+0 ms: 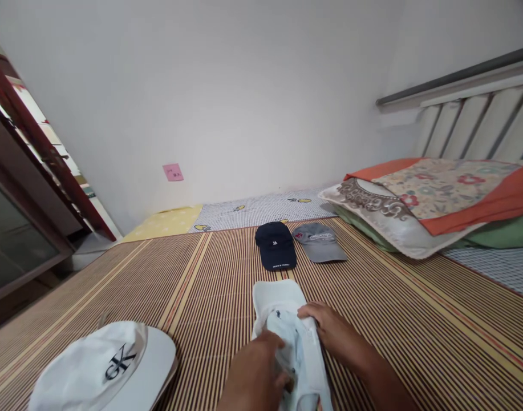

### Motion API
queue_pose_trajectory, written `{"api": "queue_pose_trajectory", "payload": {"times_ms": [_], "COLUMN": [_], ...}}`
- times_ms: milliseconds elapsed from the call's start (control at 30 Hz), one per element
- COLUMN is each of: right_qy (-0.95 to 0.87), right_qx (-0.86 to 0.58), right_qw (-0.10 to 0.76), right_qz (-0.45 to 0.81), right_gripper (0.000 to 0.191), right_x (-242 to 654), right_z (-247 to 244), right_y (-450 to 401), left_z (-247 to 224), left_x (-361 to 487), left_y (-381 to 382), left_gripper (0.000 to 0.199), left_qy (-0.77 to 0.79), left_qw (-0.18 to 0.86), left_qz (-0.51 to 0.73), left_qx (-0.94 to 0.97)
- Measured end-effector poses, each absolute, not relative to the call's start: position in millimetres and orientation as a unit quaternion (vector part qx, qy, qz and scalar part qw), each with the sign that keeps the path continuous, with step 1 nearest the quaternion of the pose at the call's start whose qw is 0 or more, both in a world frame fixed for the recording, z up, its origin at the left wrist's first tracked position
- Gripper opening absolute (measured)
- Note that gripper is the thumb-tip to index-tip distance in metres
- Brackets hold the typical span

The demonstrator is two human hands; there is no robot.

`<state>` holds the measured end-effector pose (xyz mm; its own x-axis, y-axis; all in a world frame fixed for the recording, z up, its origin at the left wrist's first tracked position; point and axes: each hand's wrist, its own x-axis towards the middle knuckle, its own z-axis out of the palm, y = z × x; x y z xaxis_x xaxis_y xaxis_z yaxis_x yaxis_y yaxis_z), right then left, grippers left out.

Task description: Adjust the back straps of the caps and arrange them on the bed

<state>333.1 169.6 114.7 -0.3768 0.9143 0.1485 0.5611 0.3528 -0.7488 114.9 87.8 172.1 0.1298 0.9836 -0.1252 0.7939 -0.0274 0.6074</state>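
A white baseball cap (279, 297) lies upside down in front of me, its brim pointing away and its pale inside facing up. My right hand (329, 328) grips its right edge, thumb and fingers closed around the band. Over the left edge is my left hand (256, 371), with bent fingers reaching into the cap and closed on its side. That hand hides part of the lining and the left rim. To the left rests another white cap (94, 365) with black letters. Farther off, a navy cap (276, 245) sits beside a grey cap (320, 242).
A striped bamboo mat (210, 308) covers the bed. Pillows with a floral orange-edged cover (453, 188) are stacked at the right, near a radiator (479, 123). A white wall (252, 103) with a pink note (173, 172) stands behind. A doorway is at left.
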Motion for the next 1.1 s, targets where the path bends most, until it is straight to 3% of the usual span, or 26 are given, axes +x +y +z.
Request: {"api": "queue_pose_trajectory", "payload": {"times_ms": [133,300,400,533,600,767,867,1000,1100], "right_qy": [-0.772,-0.786,-0.807,-0.851,-0.874,-0.912,-0.920,-0.917,-0.922], "right_qx": [-0.476,-0.490,-0.490,-0.441,-0.402,-0.333,-0.312,-0.291,-0.248], "right_qw": [0.293,0.268,0.226,0.186,0.190,0.199,0.206,0.251,0.296], "right_qz": [0.304,0.266,0.241,0.215,0.196,0.134,0.114,0.109,0.008], "right_gripper": [0.044,0.048,0.054,0.066,0.059,0.015,0.026,0.022,0.020], "right_x": [338.1,337.6,335.4,331.0,324.7,295.2,280.8,272.7,262.4], "right_z": [109.4,120.5,130.5,141.2,139.9,99.7,77.5,86.5,94.4], "right_y": [168.2,154.5,140.0,119.0,111.7,113.1,117.8,113.4,104.7], "left_z": [163.1,160.0,160.4,158.4,156.7,152.0,149.8,148.2,145.1], "left_x": [115.5,93.1,83.6,78.3,75.9,68.9,67.3,68.7,69.9], "left_y": [91.6,100.2,104.8,107.2,108.3,115.1,119.9,123.0,124.1], "left_gripper": [0.039,0.004,0.018,0.040,0.043,0.044,0.046,0.044,0.041], "left_qy": [0.683,0.581,0.493,0.446,0.434,0.413,0.412,0.414,0.402], "left_qw": [0.270,0.384,0.492,0.560,0.574,0.593,0.593,0.594,0.610], "left_qz": [0.119,0.284,0.384,0.401,0.406,0.448,0.474,0.491,0.502], "left_qx": [0.668,0.659,0.606,0.571,0.563,0.526,0.505,0.484,0.463]}}
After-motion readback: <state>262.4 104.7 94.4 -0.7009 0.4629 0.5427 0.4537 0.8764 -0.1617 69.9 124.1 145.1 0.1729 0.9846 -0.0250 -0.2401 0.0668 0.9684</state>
